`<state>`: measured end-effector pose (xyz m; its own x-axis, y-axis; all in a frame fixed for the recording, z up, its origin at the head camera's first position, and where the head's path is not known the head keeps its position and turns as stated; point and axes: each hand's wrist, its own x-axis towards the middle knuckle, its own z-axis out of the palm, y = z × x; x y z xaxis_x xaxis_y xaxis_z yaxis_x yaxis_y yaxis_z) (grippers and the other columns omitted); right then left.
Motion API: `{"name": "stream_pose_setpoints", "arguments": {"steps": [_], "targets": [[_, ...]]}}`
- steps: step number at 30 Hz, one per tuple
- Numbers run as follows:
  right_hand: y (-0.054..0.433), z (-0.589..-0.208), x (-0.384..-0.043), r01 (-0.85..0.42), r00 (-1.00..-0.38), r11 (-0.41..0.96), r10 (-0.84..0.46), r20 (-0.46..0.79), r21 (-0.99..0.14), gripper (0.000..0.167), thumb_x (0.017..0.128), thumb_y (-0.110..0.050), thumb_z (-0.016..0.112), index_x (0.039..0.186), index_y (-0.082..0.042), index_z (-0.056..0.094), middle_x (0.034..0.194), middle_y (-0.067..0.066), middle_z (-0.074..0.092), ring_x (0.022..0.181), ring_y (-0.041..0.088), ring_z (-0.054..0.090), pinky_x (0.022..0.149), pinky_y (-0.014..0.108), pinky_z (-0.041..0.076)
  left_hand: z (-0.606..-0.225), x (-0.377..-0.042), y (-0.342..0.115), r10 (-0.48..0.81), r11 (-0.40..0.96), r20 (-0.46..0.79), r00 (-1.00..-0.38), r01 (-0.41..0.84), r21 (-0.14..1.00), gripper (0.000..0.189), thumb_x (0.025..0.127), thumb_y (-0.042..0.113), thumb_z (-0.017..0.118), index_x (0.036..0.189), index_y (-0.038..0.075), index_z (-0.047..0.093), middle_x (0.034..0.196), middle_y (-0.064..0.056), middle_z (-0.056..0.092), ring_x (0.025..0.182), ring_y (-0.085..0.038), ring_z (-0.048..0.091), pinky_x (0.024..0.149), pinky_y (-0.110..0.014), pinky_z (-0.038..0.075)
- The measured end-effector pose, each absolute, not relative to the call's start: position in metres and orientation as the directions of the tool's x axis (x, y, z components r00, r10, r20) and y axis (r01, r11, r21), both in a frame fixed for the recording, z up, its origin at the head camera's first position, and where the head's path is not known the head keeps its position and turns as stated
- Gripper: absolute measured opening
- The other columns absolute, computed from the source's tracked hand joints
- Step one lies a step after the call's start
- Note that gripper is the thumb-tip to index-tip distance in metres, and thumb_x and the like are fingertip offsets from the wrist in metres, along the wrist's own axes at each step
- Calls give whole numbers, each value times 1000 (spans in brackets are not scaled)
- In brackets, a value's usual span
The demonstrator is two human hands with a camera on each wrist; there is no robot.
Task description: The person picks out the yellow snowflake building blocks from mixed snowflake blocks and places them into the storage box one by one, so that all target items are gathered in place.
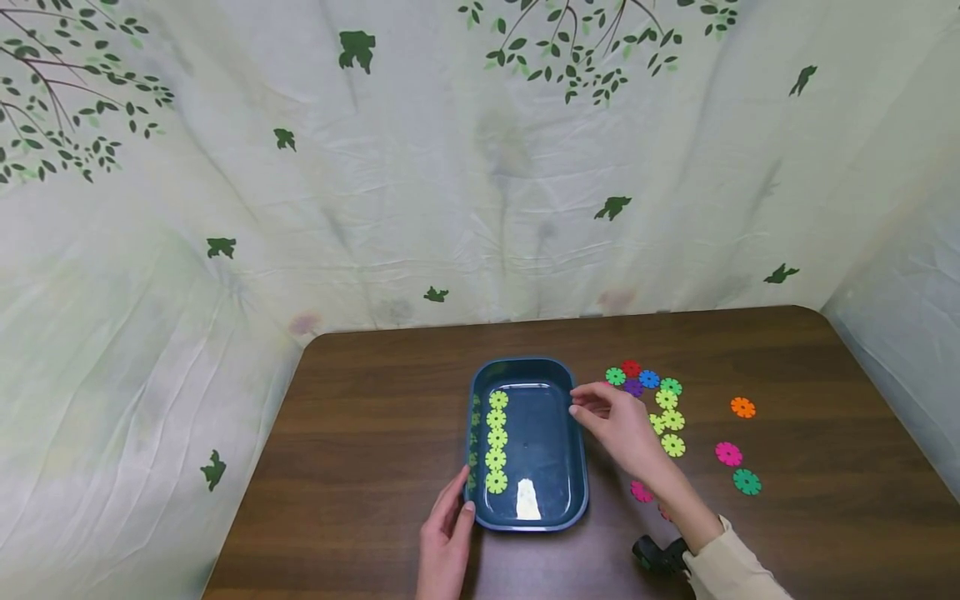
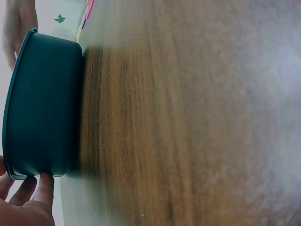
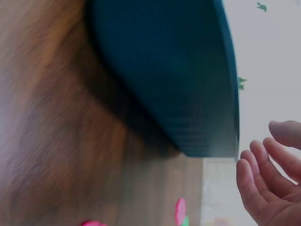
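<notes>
A dark blue rectangular tray (image 1: 543, 442) stands on the table, with several yellow-green notched plastic discs (image 1: 497, 437) in a column along its left side. My left hand (image 1: 444, 537) holds the tray's near-left corner. In the left wrist view, the left fingertips (image 2: 44, 181) press against the outer wall of the tray (image 2: 42, 103). Over the tray's right rim hovers my right hand (image 1: 618, 421), its fingertips just inside the edge. The right wrist view shows the right hand (image 3: 273, 179) with thumb and fingers apart, nothing between them, beside the tray wall (image 3: 174, 70).
Right of the tray lie more yellow-green discs (image 1: 672, 446) and a cluster with red (image 1: 631, 367), blue (image 1: 649, 379) and green ones. Farther right are an orange disc (image 1: 742, 407), a pink one (image 1: 728, 453) and a teal one (image 1: 747, 482). A printed white cloth (image 1: 420, 200) hangs behind the table.
</notes>
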<state>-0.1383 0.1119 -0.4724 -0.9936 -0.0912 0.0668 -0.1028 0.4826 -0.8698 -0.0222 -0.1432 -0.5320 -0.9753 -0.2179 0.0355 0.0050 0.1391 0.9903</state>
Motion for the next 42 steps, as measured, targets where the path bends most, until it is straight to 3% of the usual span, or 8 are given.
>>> {"name": "stream_pose_setpoints", "arguments": {"steps": [9, 27, 34, 42], "targets": [[132, -480, -129, -57, -998, 500, -52, 35, -864, 29, 89, -13, 74, 117, -7, 69, 105, 6, 69, 95, 21, 64, 85, 39, 57, -529, -23, -143, -218, 149, 17, -976, -16, 989, 46, 94, -5, 57, 137, 11, 59, 139, -5, 55, 131, -17, 47, 105, -16, 35], [170, -495, -111, -7, -1000, 615, -12, 0, -789, 28, 90, -15, 72, 117, -8, 69, 102, 3, 69, 92, 21, 64, 81, 40, 58, -528, -23, -142, -225, 144, -27, -974, -60, 988, 47, 94, -5, 56, 136, 15, 61, 139, -3, 55, 131, -17, 46, 104, -15, 35], [187, -499, -106, -6, -1000, 647, -20, -9, -763, 26, 91, -15, 70, 116, -7, 69, 101, 6, 70, 91, 25, 67, 80, 44, 58, -529, -22, -143, -222, 137, -33, -975, -64, 988, 46, 94, -6, 56, 136, 12, 59, 139, -3, 55, 132, -18, 45, 105, -15, 34], [206, -503, -100, -13, -1000, 681, -14, 5, -732, 27, 89, -14, 71, 114, -6, 69, 101, 8, 71, 85, 24, 67, 73, 38, 56, -530, -22, -144, -221, 132, -32, -975, -62, 989, 46, 94, -5, 56, 137, 11, 59, 139, -3, 55, 132, -18, 46, 104, -14, 35]]}}
